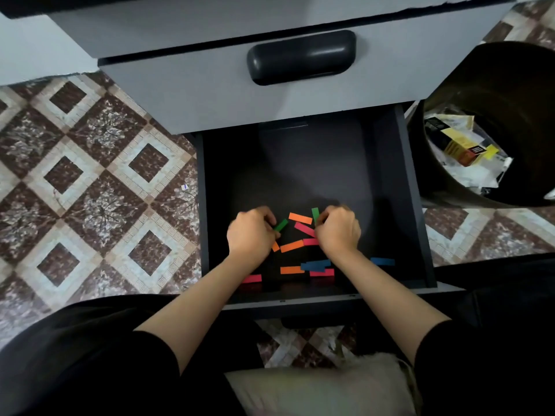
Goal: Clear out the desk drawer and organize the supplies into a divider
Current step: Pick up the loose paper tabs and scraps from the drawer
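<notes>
The open drawer is viewed from above. Loose coloured strips are scattered over its floor toward 6 o'clock, and the half toward 12 o'clock is bare. A green strip is pinched in the curled fingers of the left hand, at 9 o'clock of the cluster. A second green strip is gripped at the fingertips of the right hand, at 3 o'clock. Whether more strips are gathered inside either palm cannot be told.

The strips appear thin and lie flat on dark board, so an edge may be missed and a piece merely pushed along instead of lifted. A blue strip lies apart at 4 o'clock near the side wall, and a pink strip is partly covered by the left forearm at 7 o'clock. Either could be left behind (blue on black is easily overlooked).

No divider is in view, so a loose handful may have to be carried some way. Anything let slip onto the patterned floor would be hard to find, and the open waste bin at 2 o'clock could swallow a stray piece.
</notes>
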Motion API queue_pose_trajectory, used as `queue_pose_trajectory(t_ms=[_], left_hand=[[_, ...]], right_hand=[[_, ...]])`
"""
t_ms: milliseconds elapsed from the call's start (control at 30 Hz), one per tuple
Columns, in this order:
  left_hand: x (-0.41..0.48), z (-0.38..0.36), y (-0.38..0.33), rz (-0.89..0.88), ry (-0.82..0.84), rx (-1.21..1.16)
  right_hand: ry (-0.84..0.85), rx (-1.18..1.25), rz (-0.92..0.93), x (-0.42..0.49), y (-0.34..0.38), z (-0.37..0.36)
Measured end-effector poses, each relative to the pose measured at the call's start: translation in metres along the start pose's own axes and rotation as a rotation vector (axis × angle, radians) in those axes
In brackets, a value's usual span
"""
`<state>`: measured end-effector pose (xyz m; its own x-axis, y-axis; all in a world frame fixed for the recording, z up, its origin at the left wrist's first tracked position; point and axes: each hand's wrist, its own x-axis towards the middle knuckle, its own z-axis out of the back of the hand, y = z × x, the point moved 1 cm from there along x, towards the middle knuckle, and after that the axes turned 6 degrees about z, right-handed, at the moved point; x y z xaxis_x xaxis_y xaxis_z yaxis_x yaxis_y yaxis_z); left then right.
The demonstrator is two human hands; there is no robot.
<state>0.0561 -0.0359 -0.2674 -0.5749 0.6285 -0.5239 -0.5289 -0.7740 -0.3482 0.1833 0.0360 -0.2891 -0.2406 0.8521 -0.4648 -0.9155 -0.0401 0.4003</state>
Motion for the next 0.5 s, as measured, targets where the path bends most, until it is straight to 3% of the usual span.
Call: queue_pose_trajectory(t_ms=[233,500], left_hand=[[0.013,0.038,-0.002,0.022,-0.066,-0.131],[0.018,0.069,-0.001,-0.071,-0.068,-0.307]], right_hand=[[-0.051,0.05,-0.068,-0.003,0.002,-0.003],[-0.11,0.174,-0.144,0.001,0.0,-0.009]])
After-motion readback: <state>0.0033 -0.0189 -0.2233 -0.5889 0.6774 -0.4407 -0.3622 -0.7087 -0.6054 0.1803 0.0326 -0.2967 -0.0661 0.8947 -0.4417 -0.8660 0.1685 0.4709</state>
